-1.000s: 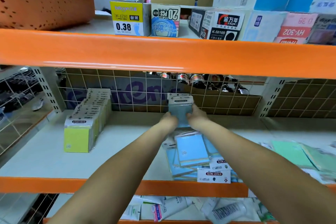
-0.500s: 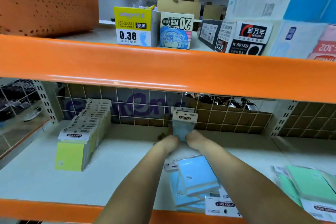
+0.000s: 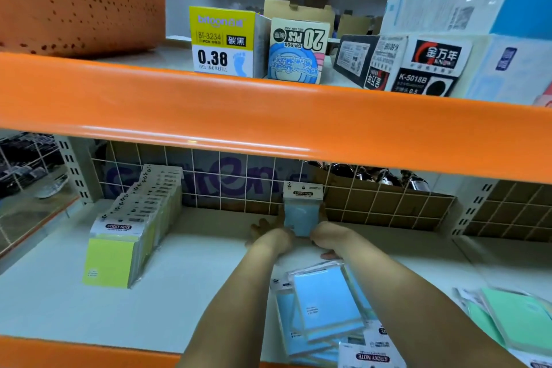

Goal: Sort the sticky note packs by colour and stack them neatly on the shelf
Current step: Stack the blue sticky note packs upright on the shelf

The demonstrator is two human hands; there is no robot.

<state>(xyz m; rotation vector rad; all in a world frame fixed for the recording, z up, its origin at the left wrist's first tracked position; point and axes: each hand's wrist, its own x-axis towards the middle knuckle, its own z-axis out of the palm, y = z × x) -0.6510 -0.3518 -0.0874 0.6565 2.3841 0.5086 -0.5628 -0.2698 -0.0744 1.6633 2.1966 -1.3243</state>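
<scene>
Hands meet at the back of the shelf (image 3: 191, 287) in the head view: the left hand (image 3: 270, 234) and right hand (image 3: 327, 237) clamp a blue pack (image 3: 301, 212) from either side, holding it upright just in front of the wire grid (image 3: 239, 185). A row of yellow packs (image 3: 134, 224) stands on edge to the left. Loose blue packs (image 3: 325, 308) lie piled near the front edge, with green packs (image 3: 513, 317) at the right.

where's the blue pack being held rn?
Head view, centre: blue pack upright between left hand and right hand, near the wire grid.
</scene>
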